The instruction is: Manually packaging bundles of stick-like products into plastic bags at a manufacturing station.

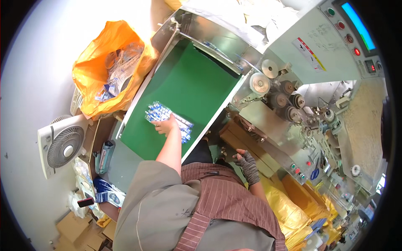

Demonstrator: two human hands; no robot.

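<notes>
My left hand (166, 125) reaches onto the green conveyor belt (188, 83) and rests, fingers spread, on a row of small blue-and-white packets (161, 112) lying side by side there. My right hand (247, 163), in a grey fingerless glove, hangs near my waist beside the machine's metal side. Its fingers are loosely curled and I see nothing in it.
A metal packaging machine (293, 83) with rollers and red and green buttons stands at the right. An orange bag (109, 67) of packets sits left of the belt. A white fan (63, 144) is lower left. Yellow sacks (293, 209) lie lower right.
</notes>
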